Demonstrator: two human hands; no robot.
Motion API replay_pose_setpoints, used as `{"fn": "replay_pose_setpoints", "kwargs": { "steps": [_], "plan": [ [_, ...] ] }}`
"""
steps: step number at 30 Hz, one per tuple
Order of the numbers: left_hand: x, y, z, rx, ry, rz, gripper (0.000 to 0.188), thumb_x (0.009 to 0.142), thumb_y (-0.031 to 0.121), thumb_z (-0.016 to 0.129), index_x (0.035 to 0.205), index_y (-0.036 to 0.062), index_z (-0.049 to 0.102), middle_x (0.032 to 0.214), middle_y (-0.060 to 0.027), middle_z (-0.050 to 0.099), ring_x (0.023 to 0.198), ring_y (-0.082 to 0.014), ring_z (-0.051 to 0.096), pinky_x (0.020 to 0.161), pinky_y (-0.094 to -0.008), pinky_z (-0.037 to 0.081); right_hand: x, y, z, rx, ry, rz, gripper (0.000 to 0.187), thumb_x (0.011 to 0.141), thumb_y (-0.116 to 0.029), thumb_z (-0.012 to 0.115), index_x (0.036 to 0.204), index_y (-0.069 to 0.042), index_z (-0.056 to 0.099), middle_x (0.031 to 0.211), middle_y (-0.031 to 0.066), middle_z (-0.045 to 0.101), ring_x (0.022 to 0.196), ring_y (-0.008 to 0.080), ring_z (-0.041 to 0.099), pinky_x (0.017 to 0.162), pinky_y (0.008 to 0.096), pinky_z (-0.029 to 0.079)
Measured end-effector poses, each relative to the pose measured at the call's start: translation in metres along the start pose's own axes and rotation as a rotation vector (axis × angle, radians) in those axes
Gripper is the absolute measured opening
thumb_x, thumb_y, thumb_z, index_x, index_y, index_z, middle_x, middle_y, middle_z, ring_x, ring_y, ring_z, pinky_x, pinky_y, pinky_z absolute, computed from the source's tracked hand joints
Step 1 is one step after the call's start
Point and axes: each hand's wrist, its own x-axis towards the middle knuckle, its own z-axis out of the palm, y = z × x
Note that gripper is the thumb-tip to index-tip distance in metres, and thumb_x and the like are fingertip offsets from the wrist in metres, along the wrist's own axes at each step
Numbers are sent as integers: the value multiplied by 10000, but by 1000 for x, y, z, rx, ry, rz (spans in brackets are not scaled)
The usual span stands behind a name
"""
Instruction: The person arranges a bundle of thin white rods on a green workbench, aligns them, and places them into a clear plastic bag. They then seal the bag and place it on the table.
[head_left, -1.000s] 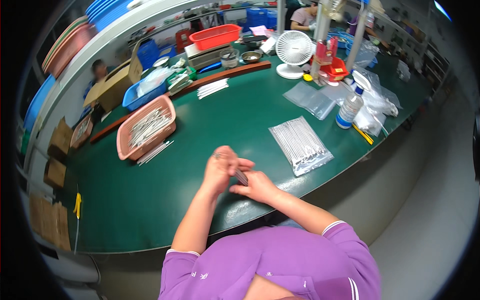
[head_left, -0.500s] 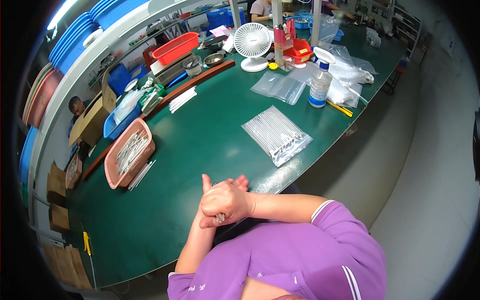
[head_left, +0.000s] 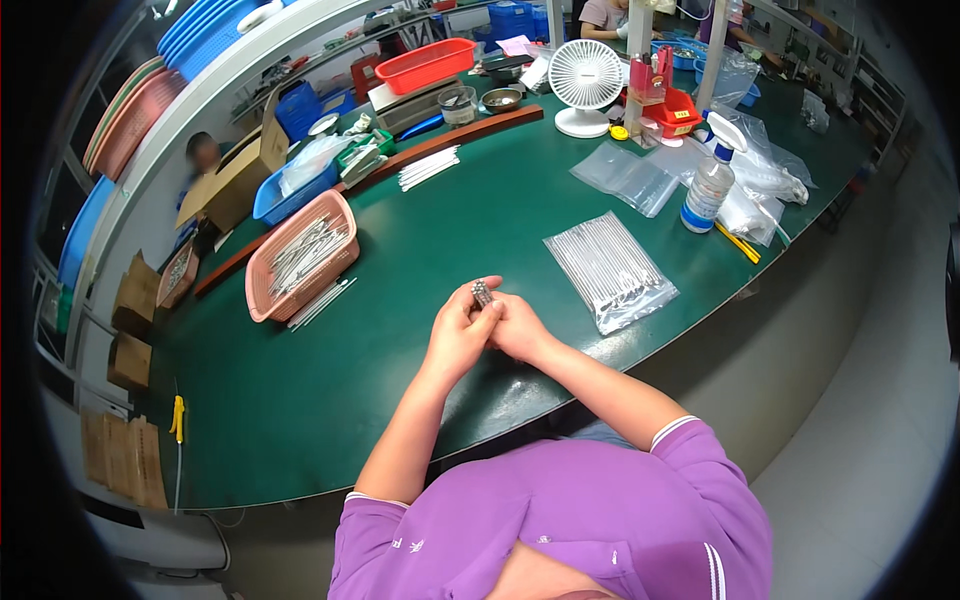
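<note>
Over the front part of the green table (head_left: 400,260) my two hands are together around a bundle of thin metal rods (head_left: 481,292), whose grey ends poke up between the fingers. My left hand (head_left: 462,325) is closed on the bundle. Against it, my right hand (head_left: 517,328) is wrapped round the same rods from the other side. Most of the rods' length is hidden by the hands. To the right lies a clear plastic bag (head_left: 612,272) with a flat row of similar rods. At the left, a pink basket (head_left: 262,275) holds many loose rods.
Several white rods (head_left: 322,304) lie beside the basket, and another group (head_left: 430,168) lies farther back. A spray bottle (head_left: 708,190), flat clear bags (head_left: 628,178) and a white fan (head_left: 586,85) stand or lie at the back right. A yellow air gun (head_left: 178,420) hangs at the left edge.
My hands have moved forward over the table and turned, so the rod ends now point up instead of toward me. The whole view has shifted a little.
</note>
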Motion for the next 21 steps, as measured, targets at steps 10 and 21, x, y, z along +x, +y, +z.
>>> {"fn": "replay_pose_setpoints", "kwargs": {
  "steps": [10,21],
  "plan": [
    [6,-15,15,-100,2,105,173,1004,89,569,1159,14,554,1176,-125,684,1133,-185,619,993,-353,499,-19,34,-4,-25,77,74,175,916,-104,625,1073,-29,625,838,61,658,707,132,629,627,297,508],
    [-6,-31,22,-150,-61,379,103,1066,123,457,1134,45,454,935,-92,589,1333,-328,509,1050,-437,435,-19,49,-14,-479,21,-248,423,919,-192,709,1308,-91,579,1079,161,725,1013,311,705,866,397,544]
  ]
}}
